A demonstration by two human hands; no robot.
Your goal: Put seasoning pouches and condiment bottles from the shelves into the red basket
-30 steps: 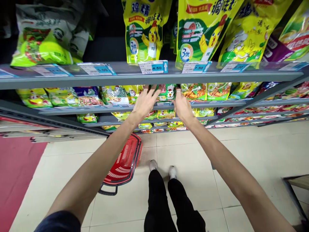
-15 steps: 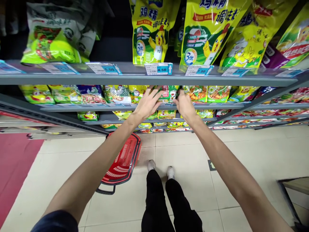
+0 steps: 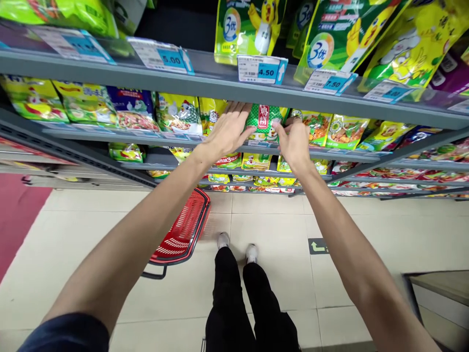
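A green seasoning packet (image 3: 264,117) with a red label stands on the second shelf between my hands. My left hand (image 3: 230,128) lies along its left side, fingers stretched out and thumb toward the packet's lower front. At the right edge, my right hand (image 3: 296,139) has its thumb against the packet's front and its fingers bent around the side; the fingertips are partly hidden. Left of my left hand is a yellow packet (image 3: 210,115). Beyond my right hand stands a packet with a food picture (image 3: 318,126).
The upper shelf edge (image 3: 205,80) with price tags runs just above my hands, holding larger yellow-green bags (image 3: 331,41). Lower shelves carry more packets (image 3: 256,161). A red shopping basket (image 3: 183,230) stands on the tiled floor at left. A wooden-topped stand (image 3: 441,283) is at lower right.
The view has come closer to the shelves, which now sit higher in the picture. My left fingers lie straighter, my right thumb meets the green packet, and more of its front shows.
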